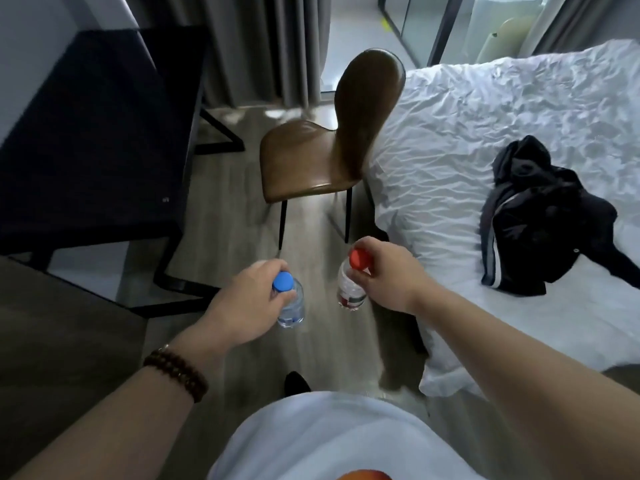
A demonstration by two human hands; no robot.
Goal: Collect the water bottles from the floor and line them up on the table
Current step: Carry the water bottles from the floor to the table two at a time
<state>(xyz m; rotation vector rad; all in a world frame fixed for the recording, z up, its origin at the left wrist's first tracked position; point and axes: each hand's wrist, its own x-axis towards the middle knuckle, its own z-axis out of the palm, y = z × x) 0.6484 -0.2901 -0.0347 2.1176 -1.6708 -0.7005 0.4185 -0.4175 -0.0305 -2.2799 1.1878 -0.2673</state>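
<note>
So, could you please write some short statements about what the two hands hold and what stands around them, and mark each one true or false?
1. The left hand holds the blue-capped bottle by its top. True.
2. The right hand holds nothing. False: it grips the red-capped bottle at the cap.
3. A dark garment lies on the bed. True.
4. The brown chair lies tipped over. False: it stands upright beside the bed.
5. The beaded bracelet is on the right wrist. False: it is on the left wrist.
</note>
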